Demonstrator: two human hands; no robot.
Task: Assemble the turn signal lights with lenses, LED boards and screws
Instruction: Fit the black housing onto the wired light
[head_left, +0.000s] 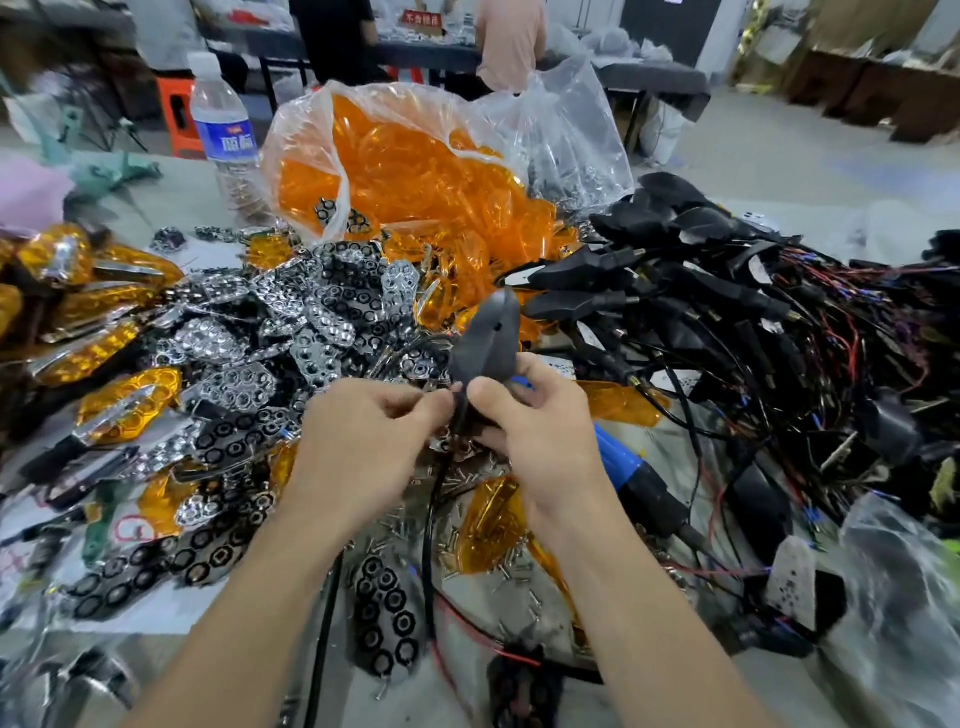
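Both hands are up at the middle of the table (171, 197), and between them is 1 black housing (485, 338). Its long axis runs nearly upright: pointed tip up and away from the person, narrow stem down into the fingers. The left hand (363, 431) pinches in at the stem with thumb and forefinger. The right hand (540, 415) has its thumb pressed on the lower body and its fingers curled round behind. So both hands are closed on the same piece, thumbs almost touching. A black cable (431, 519) hangs from the stem straight down between the wrists.

What faces the camera looks like the closed back of the shell. I cannot tell whether anything sits in its open side.

The parts lie like this. The chrome reflectors (291, 322) are heaped to the left, nearer the left hand. The orange lenses (415, 171) spill from a clear bag (566, 135) straight ahead, beyond the housing's tip. Loose screws (470, 483) lie directly below the hands. The blue-handled screwdriver (623, 467) lies just beside the right wrist, so that hand is the nearer one for driving. The pile of wired housings (727, 312) fills the right side.

My read: the shell needs turning open side up before a part goes in, with the left hand best placed to fetch one.
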